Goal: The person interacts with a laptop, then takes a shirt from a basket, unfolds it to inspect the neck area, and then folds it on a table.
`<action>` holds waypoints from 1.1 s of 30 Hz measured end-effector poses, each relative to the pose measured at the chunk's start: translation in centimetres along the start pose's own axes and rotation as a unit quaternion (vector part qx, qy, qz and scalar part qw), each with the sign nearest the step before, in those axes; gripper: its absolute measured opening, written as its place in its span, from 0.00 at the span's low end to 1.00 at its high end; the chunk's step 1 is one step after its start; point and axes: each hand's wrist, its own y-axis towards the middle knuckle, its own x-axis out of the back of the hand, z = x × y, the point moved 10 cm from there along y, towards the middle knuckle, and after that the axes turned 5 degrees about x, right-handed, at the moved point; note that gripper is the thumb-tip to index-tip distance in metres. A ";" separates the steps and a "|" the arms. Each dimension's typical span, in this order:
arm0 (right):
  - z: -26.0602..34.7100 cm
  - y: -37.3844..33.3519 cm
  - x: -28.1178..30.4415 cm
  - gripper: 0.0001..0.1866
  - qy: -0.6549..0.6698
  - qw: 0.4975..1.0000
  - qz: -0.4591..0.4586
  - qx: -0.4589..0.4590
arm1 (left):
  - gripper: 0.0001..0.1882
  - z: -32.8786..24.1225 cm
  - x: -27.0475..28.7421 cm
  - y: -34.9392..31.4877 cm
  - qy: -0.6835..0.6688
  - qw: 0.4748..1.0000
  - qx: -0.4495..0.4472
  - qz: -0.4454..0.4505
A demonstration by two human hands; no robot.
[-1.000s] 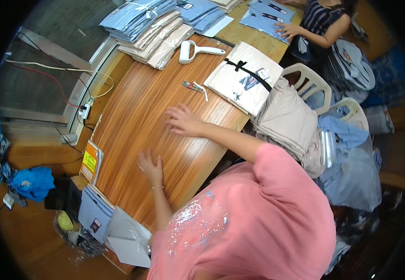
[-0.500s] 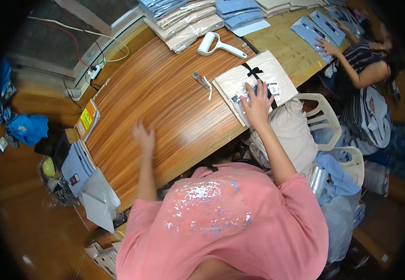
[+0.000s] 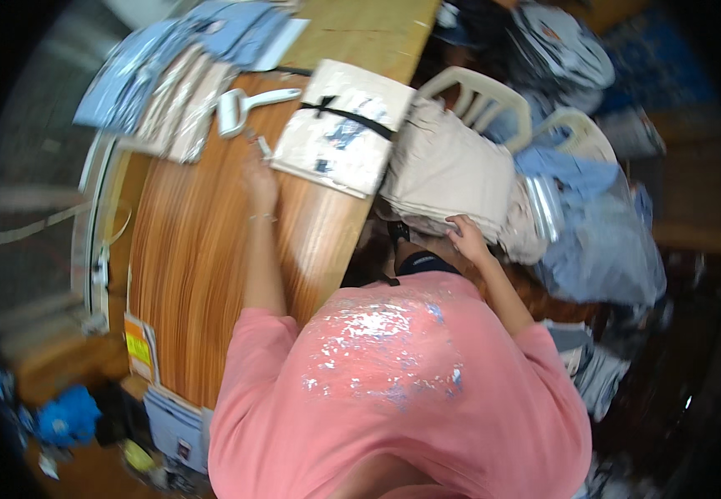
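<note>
My left hand [image 3: 259,179] lies flat and open on the wooden table [image 3: 194,274], its fingertips close to a flat white bagged garment [image 3: 340,133] with a black strap across it. My right hand [image 3: 467,237] reaches right, off the table, and its fingers curl on the lower edge of a stack of beige folded garments [image 3: 448,170]. That stack rests on a white plastic chair [image 3: 477,87]. The picture is motion-blurred. My pink shirt fills the lower middle.
A white hand-held tool [image 3: 240,106] lies beside piles of bagged blue and beige garments [image 3: 169,75] at the table's far end. Blue garments in clear bags [image 3: 593,224] sit on a second white chair [image 3: 581,133]. A blue bag [image 3: 65,416] lies on the floor at lower left.
My right hand left the bagged garment on the table and moved right to the beige stack on the chair. My left hand slid forward toward the bagged garment.
</note>
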 end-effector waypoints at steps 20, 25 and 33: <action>-30.5 14.0 6.9 0.08 0.077 0.958 -0.214 -0.174 | 0.12 -37.2 -38.0 -13.4 -0.042 0.818 -0.263 0.510; -29.5 17.5 6.4 0.08 0.034 0.950 -0.118 -0.288 | 0.13 -37.0 -50.6 -13.6 -0.042 0.857 -0.255 0.445; -31.0 18.7 6.5 0.08 0.047 0.964 -0.083 -0.248 | 0.12 -36.8 -56.2 -13.4 0.032 0.808 -0.276 0.520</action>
